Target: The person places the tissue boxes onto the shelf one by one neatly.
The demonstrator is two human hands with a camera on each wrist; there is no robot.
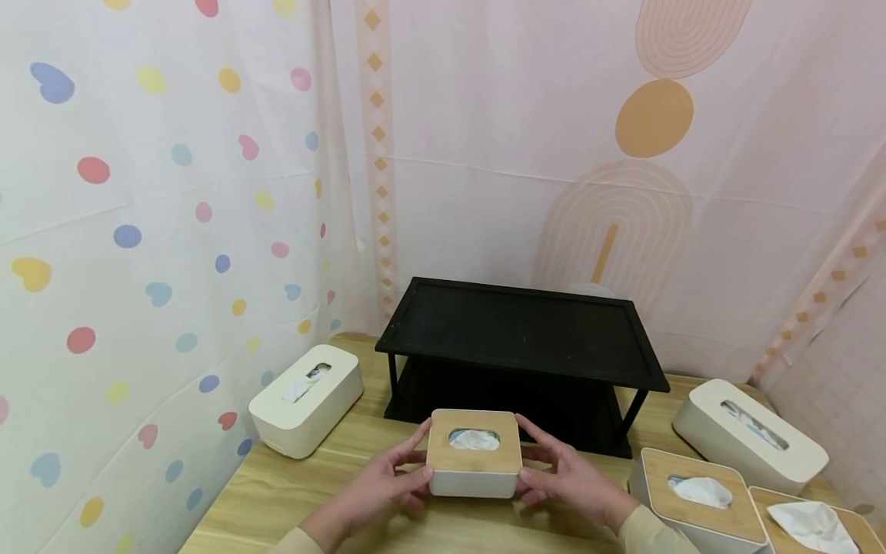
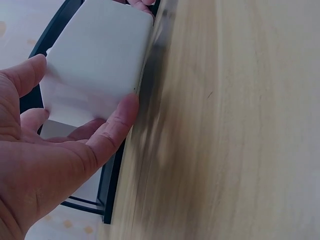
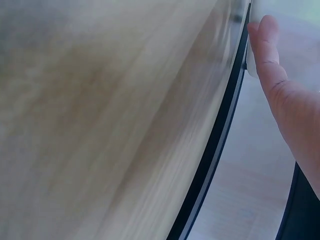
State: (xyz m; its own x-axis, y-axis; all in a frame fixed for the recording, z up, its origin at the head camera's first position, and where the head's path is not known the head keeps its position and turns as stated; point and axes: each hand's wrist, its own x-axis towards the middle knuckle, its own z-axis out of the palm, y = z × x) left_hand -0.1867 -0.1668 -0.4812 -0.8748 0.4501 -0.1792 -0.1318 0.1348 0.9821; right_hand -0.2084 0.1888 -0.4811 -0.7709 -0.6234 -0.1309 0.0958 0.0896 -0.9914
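From where I stand, a small white tissue box with a pale wooden lid (image 1: 475,459) is caught between two bare hands, at the near side of a black two-tier shelf (image 1: 519,327) on a wood-grain table (image 1: 259,504). The left hand (image 1: 381,483) grips its left end, the thumb by the near corner and the forefinger by the far one; the right hand (image 1: 576,478) mirrors that grip on the right end. Neither hand is nearer — the box lies squarely between both sets of fingers. Its oval slot, tissue showing inside, runs from side to side, roughly in line with the shelf's front edge, and that edge lies straight beyond it from the person. Whether its base touches the tabletop I can't tell, though the left wrist view shows a shadow on the wood close by. Over to the left sits a long cream tissue box (image 1: 304,408); to the right there are a second long cream box (image 1: 741,442) and a larger wooden-topped box (image 1: 692,508) — with another wooden-topped one (image 1: 782,538) just beside it, partly out of frame.
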